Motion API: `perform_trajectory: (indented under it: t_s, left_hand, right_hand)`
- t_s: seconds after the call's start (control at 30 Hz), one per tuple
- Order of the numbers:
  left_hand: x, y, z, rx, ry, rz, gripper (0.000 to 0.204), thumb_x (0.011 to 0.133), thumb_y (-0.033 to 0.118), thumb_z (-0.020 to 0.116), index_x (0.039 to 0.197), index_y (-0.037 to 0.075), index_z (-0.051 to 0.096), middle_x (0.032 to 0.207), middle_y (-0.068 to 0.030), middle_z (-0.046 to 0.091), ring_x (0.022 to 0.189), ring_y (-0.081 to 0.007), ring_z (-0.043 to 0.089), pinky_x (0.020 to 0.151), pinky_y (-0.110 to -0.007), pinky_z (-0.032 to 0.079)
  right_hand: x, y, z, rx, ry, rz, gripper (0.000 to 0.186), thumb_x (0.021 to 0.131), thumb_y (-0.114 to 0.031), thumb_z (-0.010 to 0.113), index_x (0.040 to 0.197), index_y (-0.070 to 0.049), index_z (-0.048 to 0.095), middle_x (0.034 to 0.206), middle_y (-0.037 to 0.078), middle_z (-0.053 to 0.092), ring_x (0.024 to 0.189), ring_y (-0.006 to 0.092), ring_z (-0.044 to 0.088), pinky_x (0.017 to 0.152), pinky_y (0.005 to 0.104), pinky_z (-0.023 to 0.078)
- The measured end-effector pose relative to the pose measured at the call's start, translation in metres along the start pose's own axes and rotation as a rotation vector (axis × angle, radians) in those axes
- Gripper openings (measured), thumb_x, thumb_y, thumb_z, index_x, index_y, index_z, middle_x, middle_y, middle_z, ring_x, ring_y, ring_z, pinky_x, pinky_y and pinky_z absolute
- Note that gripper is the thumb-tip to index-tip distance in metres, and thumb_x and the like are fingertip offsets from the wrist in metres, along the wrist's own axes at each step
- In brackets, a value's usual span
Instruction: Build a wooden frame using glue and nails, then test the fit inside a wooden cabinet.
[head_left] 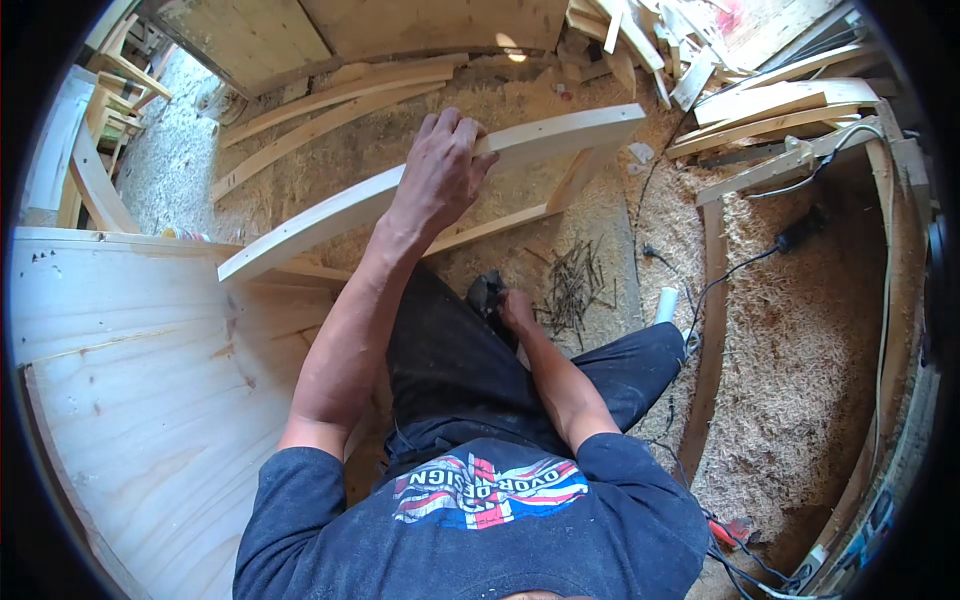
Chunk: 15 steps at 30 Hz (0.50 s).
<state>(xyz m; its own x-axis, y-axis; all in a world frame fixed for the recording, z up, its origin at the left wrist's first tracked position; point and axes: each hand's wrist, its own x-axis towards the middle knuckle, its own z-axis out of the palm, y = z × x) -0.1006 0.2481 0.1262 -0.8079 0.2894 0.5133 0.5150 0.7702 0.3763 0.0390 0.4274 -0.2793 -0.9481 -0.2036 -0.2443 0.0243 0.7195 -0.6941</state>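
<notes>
My left hand (440, 170) is closed over the top rail of a light wooden frame (550, 131), which stands tilted in front of me. The frame's left end is beside a large wooden panel (150, 380), and its lower rail lies close to the floor. Low between my legs, my right hand (517, 312) is closed at a dark object (486, 294); whether that is a tool or part of my footwear I cannot tell. To the right of this hand lies a loose pile of dark nails (577, 287).
Long wooden strips (330, 125) lie on the floor beyond the frame. Offcuts (690, 75) are heaped at the far right. A wooden structure holding sawdust (790, 370) stands at my right, with a black cable (740, 265) across it. A white cylinder (666, 305) is beside my knee.
</notes>
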Motion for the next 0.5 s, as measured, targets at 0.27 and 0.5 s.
perform_trajectory:
  t_s: [0.27,0.5]
  left_hand:
    - [-0.004,0.004,0.006,-0.079,-0.037,-0.020,0.024,0.083,0.009,0.078,0.102,-0.001,0.066,0.103,-0.0193,0.062,0.102,-0.0397,0.057,0.090,-0.046,0.047]
    - [0.008,0.017,0.005,-0.117,-0.043,-0.037,0.026,0.083,0.009,0.078,0.104,-0.003,0.068,0.104,-0.0197,0.062,0.104,-0.0400,0.057,0.092,-0.047,0.047]
  right_hand:
    - [-0.021,0.000,0.029,-0.189,-0.080,-0.043,0.028,0.096,-0.020,0.053,0.107,-0.001,0.069,0.110,0.029,0.065,0.095,0.0459,0.070,0.082,0.0584,0.056]
    - [-0.004,0.000,0.022,-0.264,-0.134,-0.006,0.025,0.093,-0.020,0.054,0.094,-0.008,0.075,0.105,0.023,0.070,0.090,0.0434,0.072,0.079,0.0557,0.058]
